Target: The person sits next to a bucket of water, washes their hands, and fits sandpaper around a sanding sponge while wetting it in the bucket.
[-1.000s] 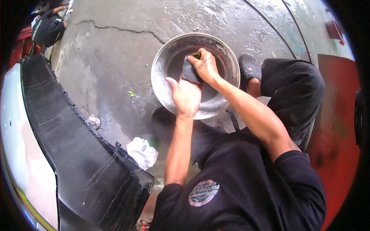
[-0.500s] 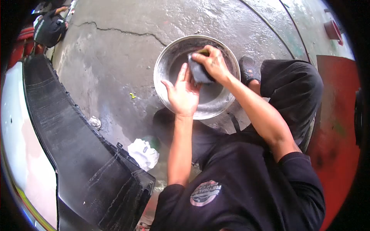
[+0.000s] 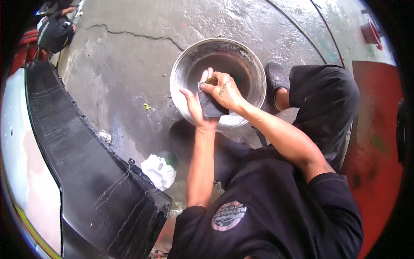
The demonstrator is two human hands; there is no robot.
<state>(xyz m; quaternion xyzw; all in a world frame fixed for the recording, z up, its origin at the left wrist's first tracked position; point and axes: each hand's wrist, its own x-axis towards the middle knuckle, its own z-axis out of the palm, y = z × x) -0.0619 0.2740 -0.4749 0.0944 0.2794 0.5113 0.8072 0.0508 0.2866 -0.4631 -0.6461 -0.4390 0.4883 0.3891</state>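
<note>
Over a round metal basin point(image 3: 181, 64) holding murky water, my right hand point(image 3: 225, 91) grips a dark grey sheet of sandpaper point(image 3: 211, 105) folded round a yellowish-brown block point(image 3: 211, 81). The sheet lies against the palm of my left hand point(image 3: 195, 105). That hand is palm up with fingers stretched out and thumb spread. Part of its palm is hidden beneath the sheet and my right hand.
To the left stands a long black car bumper point(image 3: 99, 172) beside a white and pinkish panel point(image 3: 32, 159). A crumpled white bag point(image 3: 158, 172) lies near it. A red panel point(image 3: 375, 172) is at right, a red bucket point(image 3: 369, 33) behind. Another person point(image 3: 55, 32) crouches far left.
My right hand has brought the sandpaper down and left, from above the left fingers onto the left palm. The left hand stays palm up in nearly the same place.
</note>
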